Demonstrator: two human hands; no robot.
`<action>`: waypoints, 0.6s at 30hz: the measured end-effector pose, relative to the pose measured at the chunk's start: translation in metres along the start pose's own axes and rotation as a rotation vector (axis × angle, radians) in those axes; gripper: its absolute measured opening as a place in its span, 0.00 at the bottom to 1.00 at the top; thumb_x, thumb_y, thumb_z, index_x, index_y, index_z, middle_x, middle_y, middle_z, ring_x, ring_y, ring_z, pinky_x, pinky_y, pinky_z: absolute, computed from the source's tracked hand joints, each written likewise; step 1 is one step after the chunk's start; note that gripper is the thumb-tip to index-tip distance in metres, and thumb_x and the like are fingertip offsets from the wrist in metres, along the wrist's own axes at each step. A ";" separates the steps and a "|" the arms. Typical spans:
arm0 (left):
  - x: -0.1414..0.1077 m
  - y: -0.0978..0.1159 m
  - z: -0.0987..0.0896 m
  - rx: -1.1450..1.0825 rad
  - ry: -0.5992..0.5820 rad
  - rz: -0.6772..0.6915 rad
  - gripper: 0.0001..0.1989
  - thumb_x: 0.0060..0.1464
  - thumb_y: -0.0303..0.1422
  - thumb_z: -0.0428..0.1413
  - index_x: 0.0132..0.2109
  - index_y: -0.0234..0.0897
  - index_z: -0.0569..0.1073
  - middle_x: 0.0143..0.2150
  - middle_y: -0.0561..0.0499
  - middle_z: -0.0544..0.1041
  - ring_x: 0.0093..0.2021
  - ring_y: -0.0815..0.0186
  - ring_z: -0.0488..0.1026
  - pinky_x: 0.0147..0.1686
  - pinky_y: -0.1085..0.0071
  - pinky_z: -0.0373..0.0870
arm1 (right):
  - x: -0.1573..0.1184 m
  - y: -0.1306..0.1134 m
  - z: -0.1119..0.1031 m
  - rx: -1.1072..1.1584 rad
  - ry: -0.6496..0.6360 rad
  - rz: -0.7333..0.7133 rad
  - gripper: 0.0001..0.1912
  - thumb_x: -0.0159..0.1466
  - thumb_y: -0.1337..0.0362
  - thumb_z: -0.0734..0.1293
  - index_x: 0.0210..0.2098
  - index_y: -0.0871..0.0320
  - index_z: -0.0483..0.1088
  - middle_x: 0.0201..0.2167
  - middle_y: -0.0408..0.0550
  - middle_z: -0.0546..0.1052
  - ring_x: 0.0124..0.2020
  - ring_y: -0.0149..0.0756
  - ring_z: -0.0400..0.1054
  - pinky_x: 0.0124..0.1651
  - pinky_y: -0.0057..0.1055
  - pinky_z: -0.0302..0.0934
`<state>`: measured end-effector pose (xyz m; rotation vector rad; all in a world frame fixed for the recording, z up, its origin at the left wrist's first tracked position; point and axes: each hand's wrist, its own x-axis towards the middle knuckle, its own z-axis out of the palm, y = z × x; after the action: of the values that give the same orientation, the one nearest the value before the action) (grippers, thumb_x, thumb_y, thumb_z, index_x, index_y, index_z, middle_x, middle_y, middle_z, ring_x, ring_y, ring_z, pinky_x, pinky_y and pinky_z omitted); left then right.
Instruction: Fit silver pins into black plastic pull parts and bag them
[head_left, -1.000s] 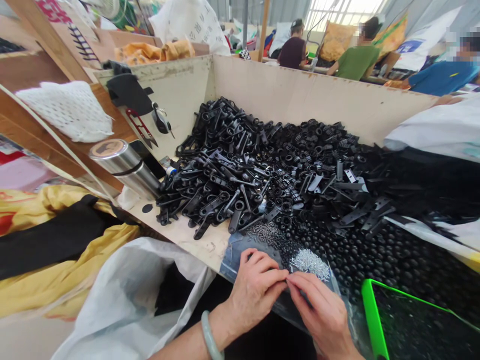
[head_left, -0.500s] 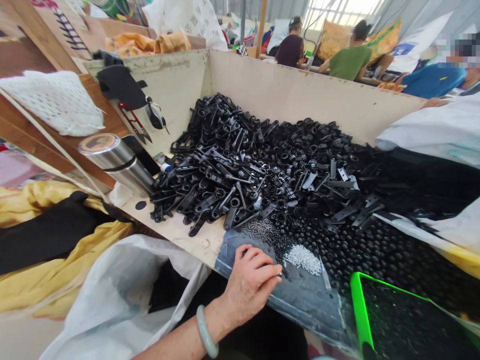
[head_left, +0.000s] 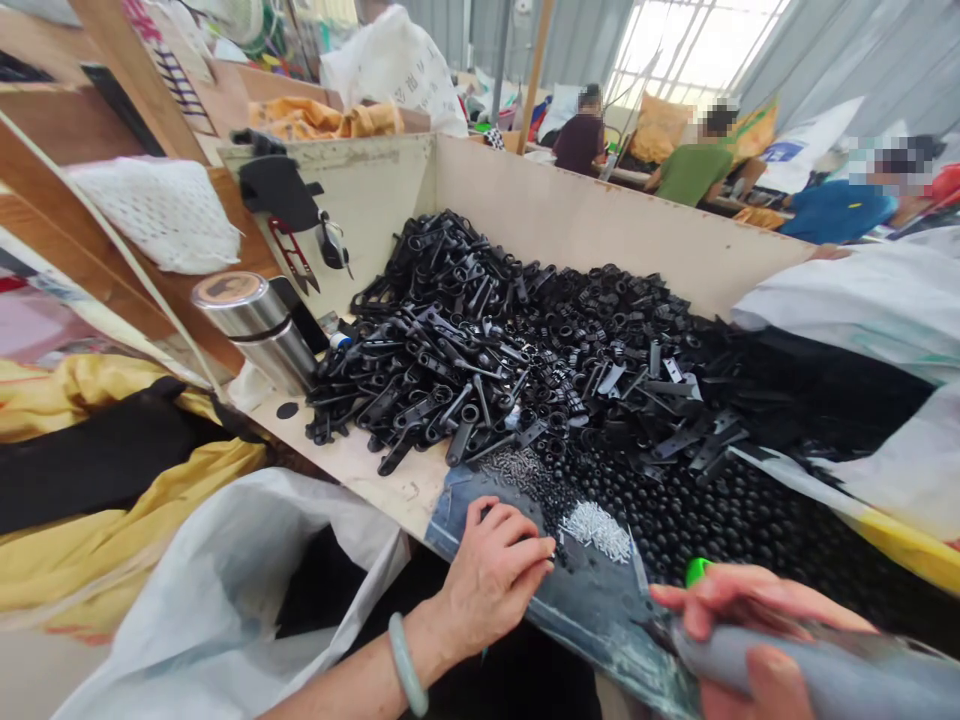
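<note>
My left hand (head_left: 499,560), with a pale bangle on the wrist, rests over the dark mat (head_left: 585,590), its fingers curled and thumb pressed to forefinger around something too small and hidden to name. At the lower right, my right hand (head_left: 757,620) is wrapped round a grey tool (head_left: 817,665) whose dark tip points left over the mat's edge. A small heap of silvery pins (head_left: 598,530) lies between the hands. Behind it are small dark metal pieces (head_left: 514,468) and many black balls (head_left: 705,520).
Heaped black plastic parts (head_left: 442,370) fill the wooden bin (head_left: 600,200). A steel flask (head_left: 259,330) stands left, below hanging scissors (head_left: 292,255). White sacks (head_left: 862,290) lie at the right. A green-edged tray (head_left: 697,570) is mostly behind my right hand. Several people sit beyond.
My right hand has come into view from the lower right with the grey tool, covering most of the green-edged tray. The head view has shifted slightly; my left hand keeps its pinch.
</note>
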<state>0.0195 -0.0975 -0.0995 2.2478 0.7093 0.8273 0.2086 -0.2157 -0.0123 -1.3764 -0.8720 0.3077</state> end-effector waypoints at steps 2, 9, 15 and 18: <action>-0.001 -0.001 0.001 0.013 0.006 0.005 0.06 0.65 0.30 0.57 0.47 0.44 0.76 0.41 0.54 0.79 0.46 0.62 0.71 0.59 0.53 0.53 | 0.002 -0.002 0.042 0.120 0.036 0.022 0.09 0.67 0.58 0.66 0.43 0.50 0.61 0.31 0.42 0.70 0.23 0.32 0.66 0.28 0.39 0.74; -0.002 -0.001 0.001 0.028 -0.004 0.001 0.07 0.65 0.32 0.57 0.49 0.45 0.76 0.42 0.53 0.79 0.47 0.61 0.71 0.60 0.52 0.53 | 0.011 0.007 0.090 0.299 -0.051 -0.013 0.08 0.69 0.59 0.64 0.43 0.51 0.60 0.30 0.38 0.68 0.21 0.28 0.62 0.23 0.28 0.65; -0.001 0.001 -0.001 0.033 -0.012 -0.013 0.07 0.65 0.32 0.57 0.49 0.46 0.76 0.41 0.53 0.80 0.47 0.61 0.72 0.61 0.52 0.52 | 0.008 0.011 0.091 0.317 -0.092 0.027 0.07 0.70 0.60 0.64 0.44 0.50 0.60 0.31 0.38 0.69 0.22 0.27 0.64 0.24 0.28 0.65; -0.001 0.001 -0.001 0.035 -0.018 -0.015 0.07 0.66 0.33 0.56 0.49 0.45 0.76 0.41 0.54 0.80 0.47 0.61 0.72 0.61 0.52 0.52 | 0.008 0.011 0.093 0.316 -0.101 0.028 0.06 0.70 0.60 0.64 0.43 0.50 0.60 0.31 0.38 0.69 0.21 0.27 0.64 0.23 0.28 0.65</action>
<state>0.0183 -0.0988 -0.0989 2.2751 0.7362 0.7928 0.1528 -0.1409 -0.0246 -1.0875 -0.8470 0.5180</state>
